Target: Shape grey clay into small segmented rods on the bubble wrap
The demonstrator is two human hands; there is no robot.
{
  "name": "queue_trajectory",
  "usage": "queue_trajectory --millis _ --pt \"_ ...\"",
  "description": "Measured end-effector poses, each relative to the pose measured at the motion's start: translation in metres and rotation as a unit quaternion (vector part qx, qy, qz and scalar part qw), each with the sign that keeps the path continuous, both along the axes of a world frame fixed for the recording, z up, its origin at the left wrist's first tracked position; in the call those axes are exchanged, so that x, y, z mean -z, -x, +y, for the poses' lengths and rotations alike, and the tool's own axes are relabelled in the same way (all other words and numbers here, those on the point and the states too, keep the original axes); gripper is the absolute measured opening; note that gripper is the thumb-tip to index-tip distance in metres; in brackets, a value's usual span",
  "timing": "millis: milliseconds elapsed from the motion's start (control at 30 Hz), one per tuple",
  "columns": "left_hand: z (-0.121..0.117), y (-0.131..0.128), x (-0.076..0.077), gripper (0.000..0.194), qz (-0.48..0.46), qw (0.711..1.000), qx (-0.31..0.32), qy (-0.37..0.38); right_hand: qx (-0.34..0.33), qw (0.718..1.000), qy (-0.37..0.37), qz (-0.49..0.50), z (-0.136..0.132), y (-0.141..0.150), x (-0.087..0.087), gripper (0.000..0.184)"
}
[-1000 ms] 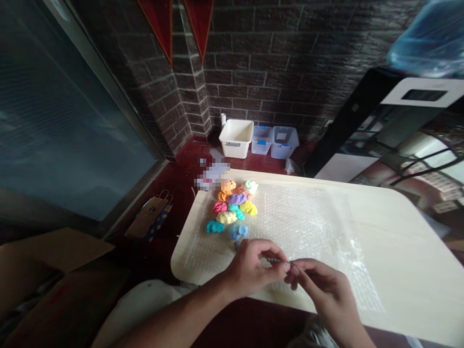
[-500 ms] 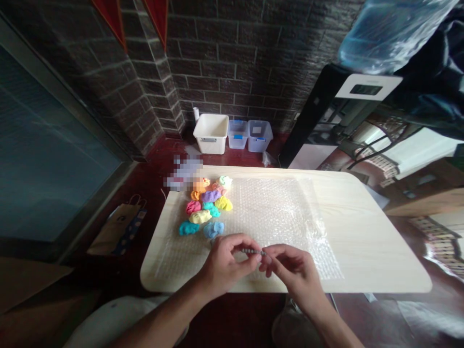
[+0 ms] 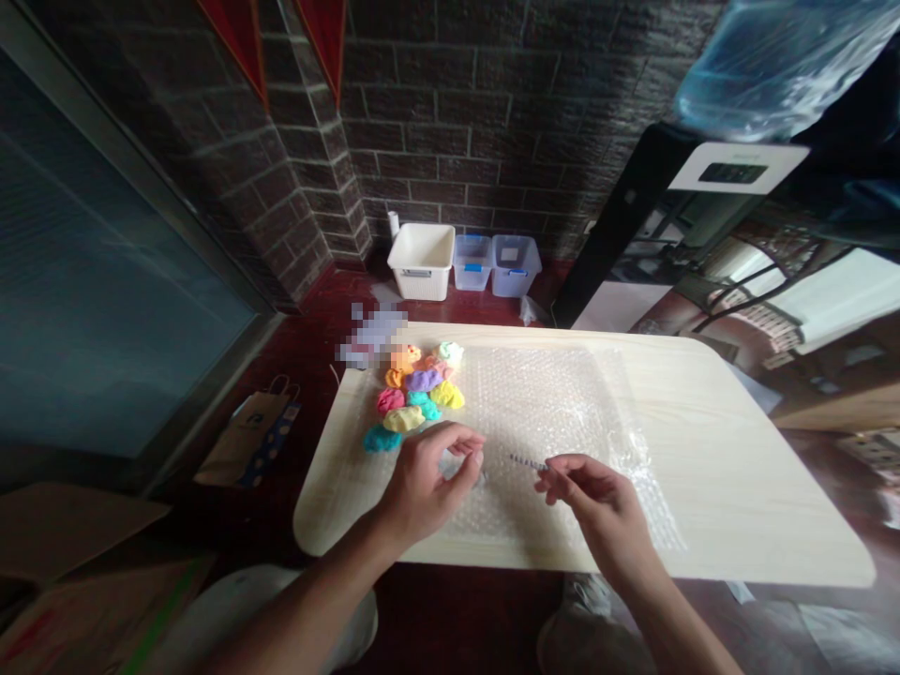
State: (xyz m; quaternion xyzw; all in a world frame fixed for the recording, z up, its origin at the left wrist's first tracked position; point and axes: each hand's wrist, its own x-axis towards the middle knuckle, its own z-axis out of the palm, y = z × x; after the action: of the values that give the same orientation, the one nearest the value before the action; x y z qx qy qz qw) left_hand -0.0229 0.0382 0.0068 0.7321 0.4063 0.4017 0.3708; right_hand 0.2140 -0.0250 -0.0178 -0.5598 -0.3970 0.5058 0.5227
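Pinching a thin banded stick by one end, right hand only

Stick (image 3: 527,462): in the right hand (image 3: 605,502), thumb and fingertips closed on its near end. Long axis runs out from those fingertips toward the left hand, roughly crosswise to the body, tilted slightly. Free end points at the left fingertips, near but apart. Right hand is the nearer, being in contact.

Left hand (image 3: 423,483): fingers curled, thumb tip close below the fingertips, gap narrow; nothing seen held. Something bluish partly shows behind it, too hidden to identify.

Surface: both hands above bubble wrap (image 3: 555,403), which lies on a pale wooden table (image 3: 745,459). Beyond the left hand, bunched on the wrap, coloured lumps: purple lump (image 3: 423,380), yellow lump (image 3: 448,395); teal lump (image 3: 382,438) just to its left.

Room: ahead of both hands, past the table, a white bin (image 3: 422,278) and two clear bins (image 3: 516,277) before a brick wall (image 3: 457,141). Far beyond the right hand, a water dispenser (image 3: 738,169); well left of the left hand, a paper bag (image 3: 239,431).
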Motion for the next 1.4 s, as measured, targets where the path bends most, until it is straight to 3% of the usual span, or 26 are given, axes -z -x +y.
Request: queue_trajectory --millis 167,333,467,600,700,800,900,967,1400 --pt "0.002 0.011 0.007 0.014 0.093 0.994 0.028 -0.045 -0.013 0.999 0.012 -0.037 0.006 -0.003 0.008 0.036" --pt "-0.012 0.006 0.019 0.028 0.257 0.96 0.088 -0.067 -0.038 0.996 0.036 -0.074 0.009 -0.001 0.008 0.039" --pt "-0.014 -0.001 0.02 0.025 0.329 0.936 0.091 -0.081 -0.046 0.974 0.019 -0.222 0.009 0.0 0.013 0.026" --pt "-0.01 -0.004 0.018 0.009 0.345 0.93 0.105 -0.068 -0.063 0.927 -0.016 -0.368 0.008 0.002 0.016 0.014" --pt "-0.011 -0.004 0.016 0.011 0.281 0.951 0.116 -0.061 -0.071 0.913 -0.04 -0.399 0.006 0.001 0.011 0.015" --pt "-0.015 -0.003 0.012 0.018 0.183 0.975 0.12 -0.043 -0.07 0.931 -0.046 -0.356 0.001 0.003 -0.002 0.015" --pt "-0.018 -0.004 0.009 0.02 0.093 0.989 0.114 -0.002 -0.089 0.977 -0.031 -0.191 -0.004 0.01 -0.017 0.023" --pt "-0.019 -0.005 0.007 0.019 0.056 0.991 0.116 0.019 -0.103 0.989 -0.023 -0.105 -0.006 0.015 -0.021 0.022" --pt "-0.021 -0.009 0.009 0.015 0.037 0.992 0.119 0.024 -0.115 0.993 -0.03 -0.005 0.0 0.024 -0.014 0.01"
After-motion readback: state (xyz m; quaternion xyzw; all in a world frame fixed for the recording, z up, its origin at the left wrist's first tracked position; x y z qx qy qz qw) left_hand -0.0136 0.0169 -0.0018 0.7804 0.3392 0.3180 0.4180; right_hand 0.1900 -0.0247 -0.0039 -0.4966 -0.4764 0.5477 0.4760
